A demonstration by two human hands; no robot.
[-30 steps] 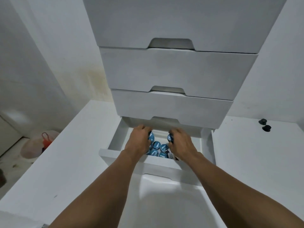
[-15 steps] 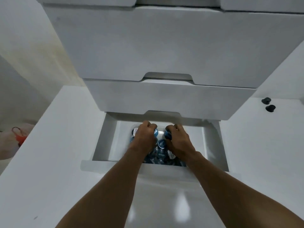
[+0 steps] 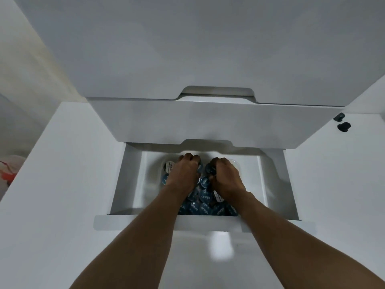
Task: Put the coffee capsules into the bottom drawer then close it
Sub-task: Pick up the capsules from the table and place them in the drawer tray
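Many blue-lidded coffee capsules (image 3: 205, 197) lie heaped in the middle of the pulled-out bottom drawer (image 3: 129, 180). Both hands are down in the heap, a little apart. The left hand (image 3: 185, 174) is at 10 o'clock of the pile, fingers curled under; whether it grips anything cannot be told. The right hand (image 3: 226, 177), at 1 o'clock, pinches one dark capsule. The drawer above (image 3: 208, 122) overhangs at 12 o'clock. Two black knobs (image 3: 341, 122) sit on the white counter (image 3: 337, 184) at 2 o'clock.

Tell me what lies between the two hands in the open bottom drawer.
Blue-lidded coffee capsules fill the gap between the left hand and the right hand, heaped in the bottom drawer. The head view shows this.
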